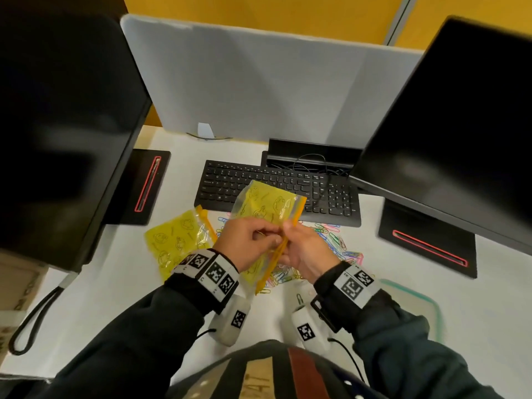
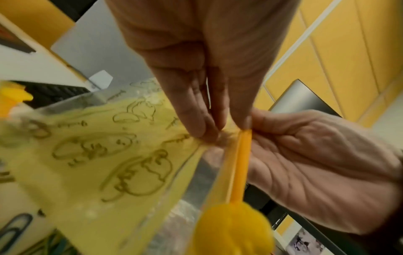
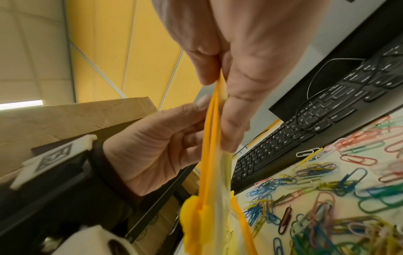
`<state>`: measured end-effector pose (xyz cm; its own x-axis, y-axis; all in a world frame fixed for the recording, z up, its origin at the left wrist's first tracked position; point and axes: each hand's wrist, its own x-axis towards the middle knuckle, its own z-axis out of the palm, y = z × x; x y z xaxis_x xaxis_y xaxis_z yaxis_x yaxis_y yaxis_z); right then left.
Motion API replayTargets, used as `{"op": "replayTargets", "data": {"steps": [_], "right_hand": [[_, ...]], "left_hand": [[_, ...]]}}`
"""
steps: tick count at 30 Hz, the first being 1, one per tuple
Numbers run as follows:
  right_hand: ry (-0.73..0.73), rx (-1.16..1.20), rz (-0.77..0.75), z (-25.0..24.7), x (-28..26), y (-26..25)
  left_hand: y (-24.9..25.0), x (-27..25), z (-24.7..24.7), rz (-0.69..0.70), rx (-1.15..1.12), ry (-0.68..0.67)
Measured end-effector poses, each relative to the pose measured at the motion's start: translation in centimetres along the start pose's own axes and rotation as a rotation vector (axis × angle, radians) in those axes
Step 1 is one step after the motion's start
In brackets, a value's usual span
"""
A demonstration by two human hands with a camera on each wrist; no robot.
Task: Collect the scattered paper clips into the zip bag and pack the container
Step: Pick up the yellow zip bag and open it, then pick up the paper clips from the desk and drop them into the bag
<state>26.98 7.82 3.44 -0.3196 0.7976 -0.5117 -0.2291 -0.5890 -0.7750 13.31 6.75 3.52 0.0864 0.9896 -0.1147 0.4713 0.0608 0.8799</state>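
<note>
Early stage: zip bag (image 1: 267, 208) is held above the desk, its orange zip strip (image 2: 241, 163) pinched by left hand (image 1: 247, 244) and right hand (image 1: 305, 251); paper clips (image 3: 340, 195) lie uncollected, container (image 1: 426, 300) judged unpacked.

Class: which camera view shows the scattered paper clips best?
The right wrist view: the paper clips lie close and sharp, colours distinct. The head view shows the pile small, partly behind the hands. The left wrist view catches only a corner.
</note>
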Motion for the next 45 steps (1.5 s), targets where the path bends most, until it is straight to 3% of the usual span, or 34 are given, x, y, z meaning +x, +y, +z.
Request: {"op": "replayTargets", "data": {"steps": [5,9,11,14,16,19,22,27,30,32,35,37,40,45], "right_hand": [[-0.022,0.054,-0.022,-0.4,-0.6,-0.3],[-0.113,-0.165,-0.050,-0.8,-1.0,0.4],[-0.004,-0.285,-0.077,-0.7,-0.9,0.9],[0.213,-0.502,-0.181,-0.8,-0.3,1.6],[0.307,-0.735,-0.264,-1.2,-0.2,1.7],[0.427,-1.024,-0.276,-2.5,-0.6,1.1],[0.445,-1.024,-0.286,-3.1,-0.9,0.7],[0.377,-1.009,-0.347,-2.1,-0.7,0.2],[0.383,-1.002,-0.289,-3.1,-0.5,-0.1],[0.313,-0.903,-0.228,-3.6,-0.6,-0.4],[0.170,-0.611,-0.201,-3.8,-1.0,-0.5],[0.260,-0.533,-0.179,-4.8,-1.0,-0.2],[0.454,-0.788,-0.102,-7.5,-1.1,0.8],[0.497,-1.031,-0.005,-11.4,-2.3,2.1]], "left_hand": [[0.1,-0.6,0.4,0.011,0.048,-0.013],[-0.2,-0.6,0.3,-0.006,0.043,0.027],[-0.1,-0.8,0.5,-0.001,0.112,-0.041],[0.1,-1.3,1.4,0.006,0.395,-0.149],[0.5,-1.6,1.5,0.034,0.465,-0.077],[1.2,-1.2,-0.3,0.082,0.391,0.184],[1.7,-0.7,-1.7,0.118,0.390,0.287],[1.7,-1.4,-0.3,0.299,0.501,0.177],[1.0,-1.1,-1.5,0.247,0.613,0.181],[0.8,-0.7,-2.0,0.209,0.652,0.151],[1.2,-0.5,-1.7,0.257,0.646,0.084],[1.4,-0.4,-1.4,0.268,0.623,0.056],[1.5,0.0,-1.3,0.214,0.608,0.027],[1.2,-0.4,-1.6,0.208,0.490,-0.076]]}}
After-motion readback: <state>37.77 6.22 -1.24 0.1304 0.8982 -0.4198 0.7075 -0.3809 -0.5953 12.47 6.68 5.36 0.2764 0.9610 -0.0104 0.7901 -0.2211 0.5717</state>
